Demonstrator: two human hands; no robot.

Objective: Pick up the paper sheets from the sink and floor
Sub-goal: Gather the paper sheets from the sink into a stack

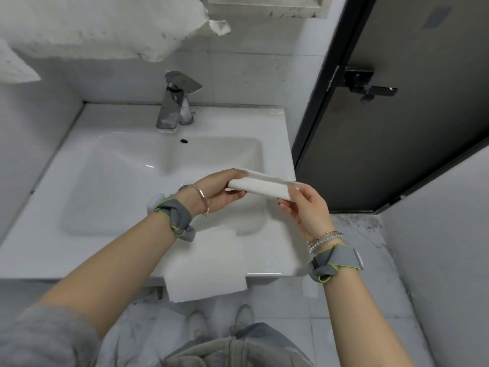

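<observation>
A folded white paper sheet (260,186) is held level above the right side of the white sink (111,181). My left hand (218,193) grips its left end and my right hand (304,207) pinches its right end. A second white paper sheet (206,263) lies flat on the sink's front rim and hangs over the edge toward the floor. A small white piece (153,202) shows in the basin behind my left wrist, mostly hidden.
A chrome faucet (174,102) stands at the back of the sink. A dark door (397,102) with a handle (370,87) is on the right. The tiled floor (357,300) lies below, with my shoes (219,321) close to the sink front.
</observation>
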